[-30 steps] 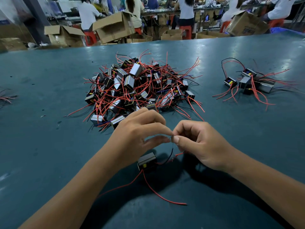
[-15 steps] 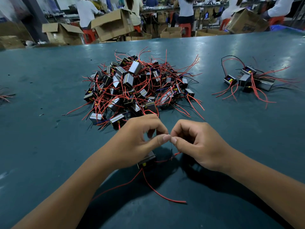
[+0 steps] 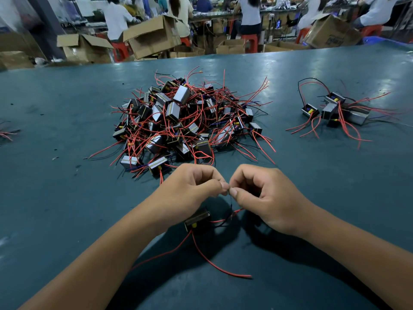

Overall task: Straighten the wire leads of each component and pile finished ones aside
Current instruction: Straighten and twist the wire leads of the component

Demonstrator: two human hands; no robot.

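Two hands, the left hand and right hand, were pinched together on a thin black wire near the big pile.

Tabletop: dark teal, with pale glare patches towards its far edge. Central heap of components on the tabletop: black bodies with silver-grey metal faces, thin yellow bands and yellow inserts; leads mostly red, a few black and blue. Small pile right of the heap: same black, silver and yellow, with red leads and one black loop. Held component, nearest the viewer: black body, yellow spot, red leads. Cartons beyond the tabletop: plain brown. Stools beside the cartons: red.
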